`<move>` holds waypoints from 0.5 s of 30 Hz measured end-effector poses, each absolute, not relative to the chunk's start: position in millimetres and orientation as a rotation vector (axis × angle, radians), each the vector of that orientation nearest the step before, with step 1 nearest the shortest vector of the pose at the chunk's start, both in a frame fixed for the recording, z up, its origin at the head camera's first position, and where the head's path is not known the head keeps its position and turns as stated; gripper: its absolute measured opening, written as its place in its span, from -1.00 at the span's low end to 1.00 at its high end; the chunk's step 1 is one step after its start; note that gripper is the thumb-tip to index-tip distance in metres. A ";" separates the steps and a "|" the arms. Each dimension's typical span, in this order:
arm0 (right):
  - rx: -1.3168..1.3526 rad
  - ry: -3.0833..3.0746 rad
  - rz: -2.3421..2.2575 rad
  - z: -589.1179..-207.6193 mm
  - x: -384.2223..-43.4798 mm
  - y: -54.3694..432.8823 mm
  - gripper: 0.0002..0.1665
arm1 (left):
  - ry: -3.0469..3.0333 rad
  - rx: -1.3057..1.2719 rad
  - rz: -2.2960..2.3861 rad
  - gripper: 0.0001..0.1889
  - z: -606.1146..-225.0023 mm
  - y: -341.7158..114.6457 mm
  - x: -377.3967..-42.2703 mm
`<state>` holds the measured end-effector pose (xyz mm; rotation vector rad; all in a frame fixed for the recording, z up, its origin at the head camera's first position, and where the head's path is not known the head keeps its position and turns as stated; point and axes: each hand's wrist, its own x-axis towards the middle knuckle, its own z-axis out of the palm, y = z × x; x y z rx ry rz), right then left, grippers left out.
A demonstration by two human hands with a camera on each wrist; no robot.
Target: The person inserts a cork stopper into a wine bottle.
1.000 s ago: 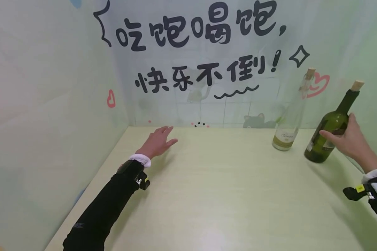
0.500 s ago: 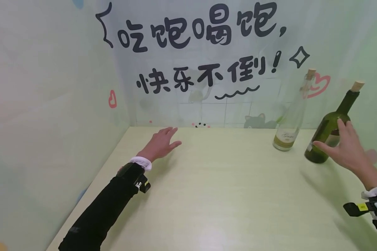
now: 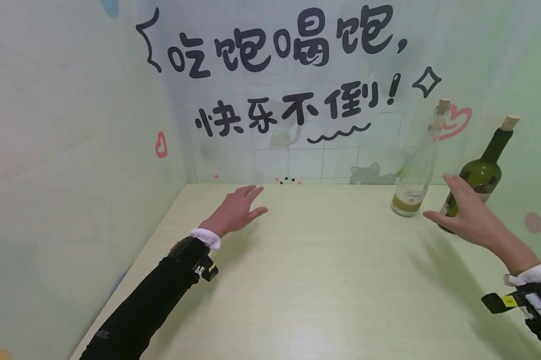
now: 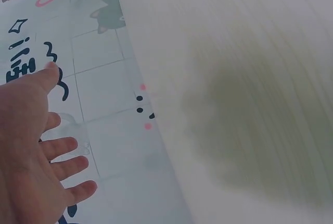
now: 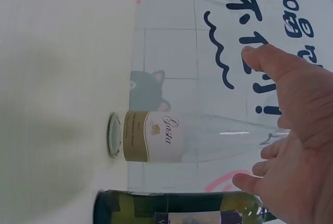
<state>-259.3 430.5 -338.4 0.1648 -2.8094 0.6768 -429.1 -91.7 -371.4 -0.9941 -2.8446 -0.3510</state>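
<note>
A green wine bottle [image 3: 487, 170] with a cork stands at the table's far right. In front of it my right hand [image 3: 473, 215] hovers with fingers spread, hiding part of its lower body and holding nothing. Left of the green one stands a clear glass bottle [image 3: 415, 175], also corked; its cream and gold label [image 5: 151, 136] shows in the right wrist view. At the left, my left hand [image 3: 234, 210] is held above the table with its fingers extended and nothing in it. The left wrist view shows that same empty hand [image 4: 36, 146] against the back wall.
The pale wooden table [image 3: 315, 280] meets a back wall [image 3: 234, 160] printed with black lettering and small drawings. A side wall [image 3: 72, 165] borders the table at the left, and another [image 3: 531, 165] at the right.
My right hand has let go of the green wine bottle and moved left in front of it. The left hand has shifted slightly right. Both bottles stay in place.
</note>
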 end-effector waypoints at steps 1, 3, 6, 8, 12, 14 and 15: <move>0.179 -2.819 0.686 -338.1 -259.7 426.9 0.31 | -2.842 -1.001 -0.345 -0.24 -371.5 -91.5 -428.1; 0.215 -2.827 0.691 -338.7 -260.8 420.2 0.31 | -2.836 -1.020 -0.339 -0.24 -371.2 -90.8 -425.4; 0.269 -2.830 0.689 -339.8 -260.9 410.1 0.32 | -2.827 -1.054 -0.336 -0.24 -369.0 -89.1 -418.8; 0.309 -2.820 0.682 -339.7 -260.5 403.6 0.32 | -2.820 -1.077 -0.340 -0.23 -366.3 -87.1 -414.1; 0.360 -2.826 0.684 -338.7 -259.7 390.1 0.33 | -2.801 -1.109 -0.326 -0.23 -361.1 -82.8 -406.5; 0.370 -2.836 0.690 -338.3 -259.4 384.3 0.33 | -2.789 -1.121 -0.325 -0.23 -359.4 -80.8 -404.3; 0.383 -2.836 0.689 -338.4 -259.4 381.7 0.33 | -2.783 -1.127 -0.322 -0.23 -359.0 -79.9 -403.6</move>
